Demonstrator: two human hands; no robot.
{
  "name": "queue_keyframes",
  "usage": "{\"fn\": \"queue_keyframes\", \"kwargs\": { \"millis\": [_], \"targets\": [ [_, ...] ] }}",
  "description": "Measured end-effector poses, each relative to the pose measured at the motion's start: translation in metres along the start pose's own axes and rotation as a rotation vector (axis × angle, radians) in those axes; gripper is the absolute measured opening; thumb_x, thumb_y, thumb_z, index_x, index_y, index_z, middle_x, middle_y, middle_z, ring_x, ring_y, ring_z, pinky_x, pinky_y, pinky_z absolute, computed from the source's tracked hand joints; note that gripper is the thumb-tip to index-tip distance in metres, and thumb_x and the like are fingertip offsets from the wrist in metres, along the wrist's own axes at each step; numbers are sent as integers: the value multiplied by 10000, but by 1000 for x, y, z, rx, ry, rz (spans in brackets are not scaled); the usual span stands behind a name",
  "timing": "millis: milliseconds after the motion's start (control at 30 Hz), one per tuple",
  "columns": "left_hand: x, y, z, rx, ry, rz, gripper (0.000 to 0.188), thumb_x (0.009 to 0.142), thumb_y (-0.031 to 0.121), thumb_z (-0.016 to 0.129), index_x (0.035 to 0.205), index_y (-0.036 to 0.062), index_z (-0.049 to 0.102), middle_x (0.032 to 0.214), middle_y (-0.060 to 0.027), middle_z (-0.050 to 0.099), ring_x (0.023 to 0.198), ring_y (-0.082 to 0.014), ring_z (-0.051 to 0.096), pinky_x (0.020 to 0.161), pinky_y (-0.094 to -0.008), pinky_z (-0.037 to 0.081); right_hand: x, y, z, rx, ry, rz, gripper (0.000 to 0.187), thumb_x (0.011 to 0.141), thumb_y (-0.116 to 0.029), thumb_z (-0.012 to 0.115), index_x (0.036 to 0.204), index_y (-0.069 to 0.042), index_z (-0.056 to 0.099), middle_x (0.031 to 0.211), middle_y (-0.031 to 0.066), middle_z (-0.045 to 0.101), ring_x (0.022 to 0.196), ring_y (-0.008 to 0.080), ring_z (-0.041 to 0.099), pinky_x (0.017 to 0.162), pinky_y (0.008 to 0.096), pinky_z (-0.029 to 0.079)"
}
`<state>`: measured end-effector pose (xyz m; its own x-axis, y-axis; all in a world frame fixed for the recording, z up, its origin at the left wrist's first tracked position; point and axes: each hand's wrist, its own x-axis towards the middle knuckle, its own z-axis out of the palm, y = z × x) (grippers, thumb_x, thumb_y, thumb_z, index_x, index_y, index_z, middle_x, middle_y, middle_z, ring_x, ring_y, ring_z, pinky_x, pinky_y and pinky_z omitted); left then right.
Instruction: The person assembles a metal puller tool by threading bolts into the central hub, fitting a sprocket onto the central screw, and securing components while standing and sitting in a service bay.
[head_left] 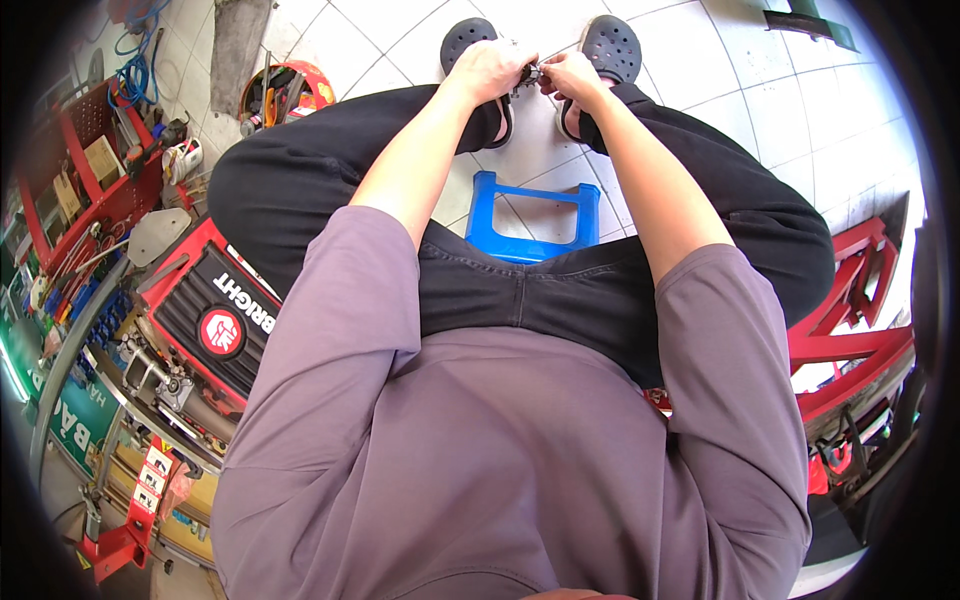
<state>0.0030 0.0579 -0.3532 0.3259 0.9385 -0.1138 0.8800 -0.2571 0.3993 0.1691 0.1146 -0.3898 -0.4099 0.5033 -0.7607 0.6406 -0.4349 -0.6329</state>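
Note:
Out in front, between my dark clogs, both hands meet around a small dark part [531, 77] that looks like metal; its exact kind is too small to make out. My left hand [486, 70] closes on it from the left, with the back of the hand facing up. From the right, my right hand [571, 76] pinches at the same part, fingertips nearly touching the left hand's. The fingers cover much of it. Below the hands, a blue plastic stool [483, 215] shows between my thighs, its near side hidden by my body.
A red container of tools [318, 84] sits beyond my left knee. At left are a red-and-black case [215, 310], a red rack [95, 190] and a coiled blue hose [135, 78]. A red metal frame [850, 345] stands at right. White tiles [690, 60] cover the floor.

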Motion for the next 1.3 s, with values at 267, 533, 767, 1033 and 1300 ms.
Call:
{"fn": "queue_keyframes", "kwargs": {
  "millis": [267, 533, 767, 1033, 1300],
  "targets": [
    [-10, -16, 9, -52, 120, -111, 145, 772, 135, 631, 916, 153, 616, 753, -108, 624, 753, -286, 641, 661, -400, 520, 3, -6, 15, -137, 48, -72, 336, 899, -298, 534, 914, 11, 665, 691, 67, 690, 560, 131, 651, 543, 267, 522],
    [-14, -19, 8, -46, 150, -71, 202, 740, 114, 660, 929, 148, 596, 744, -45, 620, 761, -234, 630, 653, -376, 519, 10, 4, 17, -257, 134, -222, 317, 836, -287, 587, 988, -20, 665, 949, 224, 663, 954, 349, 634, 850, 387, 488],
    [-16, -16, 1, -72, 179, -43, 235, 715, 102, 669, 931, 146, 589, 733, -28, 618, 747, -214, 623, 644, -368, 518, 10, 4, 19, -286, 132, -286, 289, 805, -219, 628, 988, 4, 644, 775, 122, 675, 711, 176, 658, 700, 309, 513],
    [-16, -17, 9, -87, 181, -84, 238, 709, 90, 667, 929, 137, 586, 732, -28, 624, 755, -218, 621, 644, -371, 519, -3, -5, 16, -480, 140, -367, 285, 760, -217, 652, 912, 23, 624, 823, 207, 661, 784, 315, 660, 748, 364, 510],
    [-17, -20, 17, -130, 196, -129, 223, 717, 80, 655, 924, 129, 587, 766, -29, 651, 778, -226, 627, 661, -377, 521, 5, 2, 22, -439, 178, -512, 282, 802, -201, 625, 945, 42, 605, 845, 224, 655, 819, 356, 649, 766, 397, 503]
  ]
}}
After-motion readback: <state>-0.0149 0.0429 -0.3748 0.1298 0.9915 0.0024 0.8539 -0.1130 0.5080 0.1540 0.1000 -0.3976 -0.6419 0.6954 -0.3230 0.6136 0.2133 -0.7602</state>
